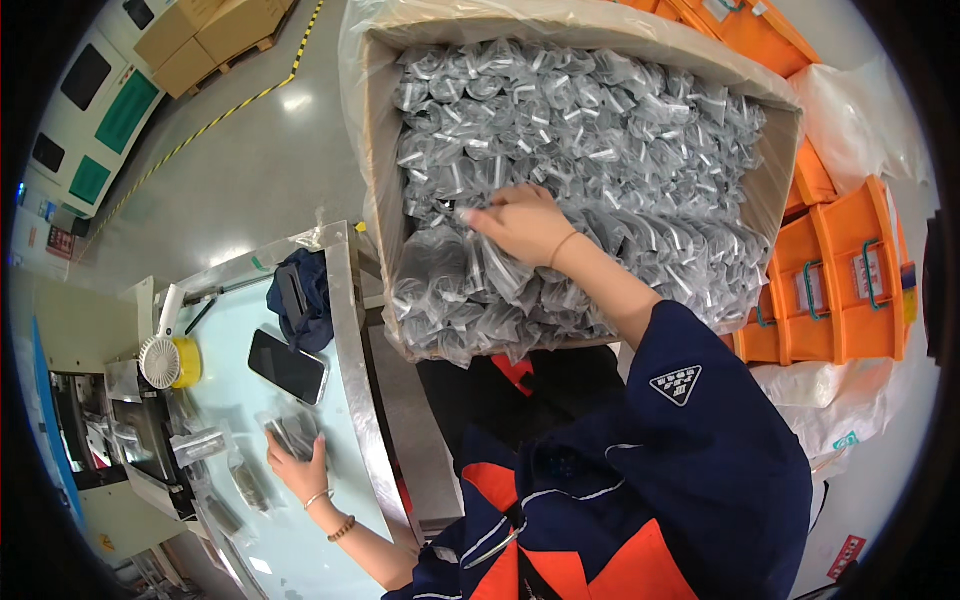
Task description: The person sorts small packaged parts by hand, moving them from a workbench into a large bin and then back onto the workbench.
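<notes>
Right fingers (478, 215) pinched a bag (440, 250) in the far box (380, 180), left fingers (283, 450) seemingly flat on packets (290, 432); neighbouring bags could snag and spill.

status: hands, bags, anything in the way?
Right hand gripping clear bags in the lined box. Left hand flat on a bag beside the phone. Nothing blocking.

right hand (520, 222) in box (378, 150) of bagged parts (600, 130) | left hand (297, 466) on table packets (290, 432)
</notes>
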Tool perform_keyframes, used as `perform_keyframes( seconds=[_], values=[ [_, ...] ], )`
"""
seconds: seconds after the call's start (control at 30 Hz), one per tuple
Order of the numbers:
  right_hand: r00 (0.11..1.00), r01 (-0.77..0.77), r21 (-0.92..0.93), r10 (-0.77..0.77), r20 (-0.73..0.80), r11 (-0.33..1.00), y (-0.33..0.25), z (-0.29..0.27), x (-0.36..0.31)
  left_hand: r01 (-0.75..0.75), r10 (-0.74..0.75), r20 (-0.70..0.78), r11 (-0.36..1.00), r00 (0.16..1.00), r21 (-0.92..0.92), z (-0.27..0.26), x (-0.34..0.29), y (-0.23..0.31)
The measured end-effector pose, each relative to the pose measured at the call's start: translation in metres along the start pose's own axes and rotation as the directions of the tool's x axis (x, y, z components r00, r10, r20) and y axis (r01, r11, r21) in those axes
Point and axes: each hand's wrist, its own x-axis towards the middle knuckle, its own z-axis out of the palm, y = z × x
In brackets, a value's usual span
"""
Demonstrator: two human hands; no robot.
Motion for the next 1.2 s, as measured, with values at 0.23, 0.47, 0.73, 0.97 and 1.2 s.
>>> perform_keyframes(
  seconds=[0.23,0.47,0.73,0.97,1.2],
  values=[
    [0.850,0.227,0.239,-0.072,-0.522,0.944,0.026,-0.057,-0.053,0.010,-0.043,0.187,0.985,0.981,0.170,-0.028,-0.016,0.045],
    [0.864,0.136,0.358,0.066,-0.500,0.924,0.052,-0.069,-0.102,-0.336,0.656,0.280,0.650,0.701,-0.682,-0.067,0.022,0.309],
    [0.955,0.041,0.345,0.065,-0.290,0.938,0.053,-0.081,-0.116,-0.587,0.192,0.834,0.789,0.518,0.183,0.004,0.092,0.412],
    [0.954,0.259,0.409,-0.167,-0.248,0.875,0.035,-0.077,-0.061,-0.411,0.484,0.602,0.872,0.636,-0.266,0.027,0.084,0.356],
    [0.936,0.305,0.152,-0.325,0.133,0.940,-0.024,-0.005,0.032,0.161,0.604,0.423,0.439,0.676,-0.884,-0.013,0.081,0.321]
  ],
)
